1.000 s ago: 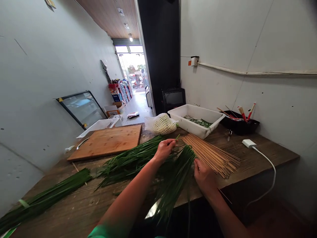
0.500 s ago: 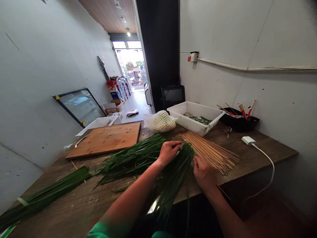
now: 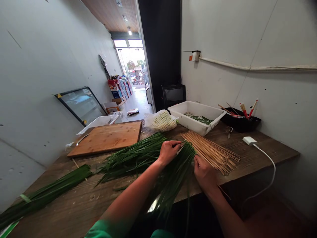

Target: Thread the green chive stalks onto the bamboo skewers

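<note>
Wooden table (image 3: 74, 208) | leaf bunch (image 3: 176, 177) | long axis diagonal (tips near-left)

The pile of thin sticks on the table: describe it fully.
Many thin, straight, tan-brown sticks, wooden or bamboo by their look, lie on the table, slanting rightward toward its near edge. They are bunched closer at the far end and fanned, with uneven tips, at the near end. The far end lies just before the white bin; the right hand is beside them, contact unclear.

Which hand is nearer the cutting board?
Left. The left hand is right of the cutting board; the right hand is farther right, beside the thin sticks.
</note>
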Demonstrator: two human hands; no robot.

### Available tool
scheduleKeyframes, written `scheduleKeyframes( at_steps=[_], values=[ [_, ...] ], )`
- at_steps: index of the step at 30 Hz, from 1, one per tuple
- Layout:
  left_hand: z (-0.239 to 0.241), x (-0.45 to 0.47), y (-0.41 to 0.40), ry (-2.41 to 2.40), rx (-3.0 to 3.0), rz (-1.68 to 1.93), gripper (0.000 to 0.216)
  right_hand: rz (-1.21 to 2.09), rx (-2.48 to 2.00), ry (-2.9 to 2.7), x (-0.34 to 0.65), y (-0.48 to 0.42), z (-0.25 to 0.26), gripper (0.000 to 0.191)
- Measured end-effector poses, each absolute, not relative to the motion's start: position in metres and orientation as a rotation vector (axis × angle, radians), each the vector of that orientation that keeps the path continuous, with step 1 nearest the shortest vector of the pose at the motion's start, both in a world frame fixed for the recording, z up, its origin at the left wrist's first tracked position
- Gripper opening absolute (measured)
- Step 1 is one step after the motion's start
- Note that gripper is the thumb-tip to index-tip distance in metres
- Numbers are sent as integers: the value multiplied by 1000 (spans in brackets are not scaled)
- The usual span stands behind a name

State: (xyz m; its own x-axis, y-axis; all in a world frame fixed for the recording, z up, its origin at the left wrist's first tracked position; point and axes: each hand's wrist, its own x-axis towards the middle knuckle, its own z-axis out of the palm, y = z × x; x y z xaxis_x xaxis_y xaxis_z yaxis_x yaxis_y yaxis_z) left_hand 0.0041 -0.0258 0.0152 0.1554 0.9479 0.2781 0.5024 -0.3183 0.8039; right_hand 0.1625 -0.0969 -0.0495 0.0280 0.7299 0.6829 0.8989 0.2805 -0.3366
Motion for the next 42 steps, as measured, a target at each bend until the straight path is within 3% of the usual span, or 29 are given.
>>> scheduleKeyframes(
  at_steps=[26,34,40,42],
  values=[
    [8,4,-26,1324,2066,1102,20,-313,-1483,-1762,161,-98,-46,34],
    [20,2,-32,1204,2230,872,28,-303,-1527,-1714,162,-97,-50,35],
    [34,-21,-17,1683,2214,1009,33,-323,-1524,-1702,164,-96,-52,36],
    [36,-32,-13,1819,2294,905,31,-332,-1526,-1705,164,-97,-51,36]
  ],
)
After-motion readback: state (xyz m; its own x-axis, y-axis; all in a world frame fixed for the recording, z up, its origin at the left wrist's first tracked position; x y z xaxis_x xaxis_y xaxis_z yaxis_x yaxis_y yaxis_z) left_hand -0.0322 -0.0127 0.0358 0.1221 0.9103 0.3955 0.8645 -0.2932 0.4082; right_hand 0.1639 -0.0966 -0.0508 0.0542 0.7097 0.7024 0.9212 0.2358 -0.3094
